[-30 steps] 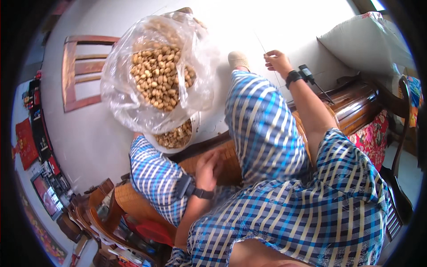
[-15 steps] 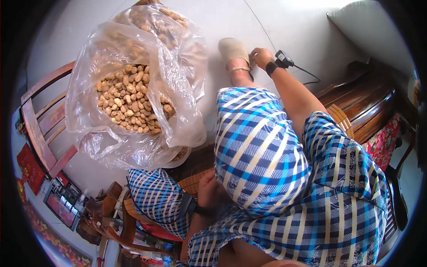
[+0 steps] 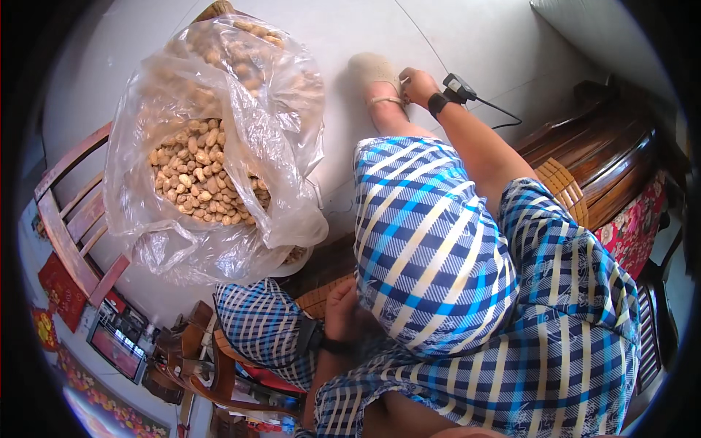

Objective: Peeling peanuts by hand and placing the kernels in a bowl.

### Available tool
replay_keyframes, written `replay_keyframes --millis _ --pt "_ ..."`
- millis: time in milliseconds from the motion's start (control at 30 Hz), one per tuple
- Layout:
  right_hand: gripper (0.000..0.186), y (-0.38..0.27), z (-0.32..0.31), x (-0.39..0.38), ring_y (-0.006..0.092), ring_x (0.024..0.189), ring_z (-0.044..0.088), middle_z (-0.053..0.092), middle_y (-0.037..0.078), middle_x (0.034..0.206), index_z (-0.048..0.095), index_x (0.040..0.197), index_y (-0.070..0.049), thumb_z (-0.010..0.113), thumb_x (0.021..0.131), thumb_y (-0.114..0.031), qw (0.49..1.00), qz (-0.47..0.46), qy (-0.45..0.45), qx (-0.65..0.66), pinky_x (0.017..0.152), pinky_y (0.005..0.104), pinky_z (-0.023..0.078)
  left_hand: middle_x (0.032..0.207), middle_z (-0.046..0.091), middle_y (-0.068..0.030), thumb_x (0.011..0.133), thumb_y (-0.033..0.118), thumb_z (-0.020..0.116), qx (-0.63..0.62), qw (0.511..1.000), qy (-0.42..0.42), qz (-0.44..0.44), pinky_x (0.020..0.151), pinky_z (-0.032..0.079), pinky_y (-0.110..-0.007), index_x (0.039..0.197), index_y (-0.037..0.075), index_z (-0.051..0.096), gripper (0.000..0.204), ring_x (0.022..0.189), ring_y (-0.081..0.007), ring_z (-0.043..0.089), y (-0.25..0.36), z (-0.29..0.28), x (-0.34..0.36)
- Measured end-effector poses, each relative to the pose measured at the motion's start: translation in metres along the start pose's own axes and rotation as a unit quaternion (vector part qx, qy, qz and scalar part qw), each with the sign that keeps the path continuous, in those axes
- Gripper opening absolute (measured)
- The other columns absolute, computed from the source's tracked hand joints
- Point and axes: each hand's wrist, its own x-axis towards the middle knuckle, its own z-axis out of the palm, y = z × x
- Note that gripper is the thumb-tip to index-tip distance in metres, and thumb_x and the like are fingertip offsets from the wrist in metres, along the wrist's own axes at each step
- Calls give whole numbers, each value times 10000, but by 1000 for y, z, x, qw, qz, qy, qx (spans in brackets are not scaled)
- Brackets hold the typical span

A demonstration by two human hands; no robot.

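My right hand (image 3: 420, 86) reaches down past my raised knee to a beige slip-on shoe (image 3: 374, 71) with a thin ankle strap. Its fingers are bent in and closed at the strap's side, by the heel. A black wristband with a box-shaped device (image 3: 460, 88) and cable is on that wrist. My left hand (image 3: 340, 310) rests low between my legs, fingers curled. My checked clothing hides part of it and whatever it may hold. Left of the shoe stands a large clear plastic bag (image 3: 292, 212), its mouth gaping over many unshelled peanuts (image 3: 193, 171).
A wooden chair (image 3: 73, 212) stands at the left, beside the bag. A dark glossy wooden seat (image 3: 599, 171) with a bamboo mat (image 3: 562, 186) lies to the right. A pale tiled floor (image 3: 343, 29) runs behind the shoe. Furniture and a screen (image 3: 117, 350) crowd the lower left.
The view has shifted slightly. My right hand and the shoe sit a little farther left and higher in the picture; the hand stays at the shoe's strap. My left hand keeps its place.
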Motion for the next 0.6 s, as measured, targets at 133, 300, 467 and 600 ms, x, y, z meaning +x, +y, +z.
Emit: replay_keyframes --millis 133,300,467,600 --pt "265 7 3 -5 223 706 673 680 155 819 613 1073 -6 527 833 -79 997 45 8 55 651 325 532 1006 664 -73 930 111 513 -33 999 12 12 813 489 -281 1079 -32 607 227 895 -152 634 4 8 2" --pt "247 12 3 -8 191 690 664 676 137 803 613 1061 -2 574 853 -129 991 43 55 114 627 307 536 1000 664 -69 931 118 519 -46 999 -9 9 809 487 -280 1070 -30 609 222 899 -149 629 -1 -1 5" --pt "257 25 10 -5 191 696 666 675 143 842 602 1076 0 584 870 -151 987 51 71 132 599 304 546 892 647 -37 929 131 531 -25 998 43 31 690 475 -249 1064 -19 607 215 756 -117 603 -3 9 8" --pt "259 20 14 -5 178 688 660 672 134 861 593 1090 -3 577 884 -159 986 54 56 147 582 301 552 660 417 40 934 168 534 -23 1000 -12 6 468 273 -197 1044 -7 600 217 538 -52 354 4 -1 3"
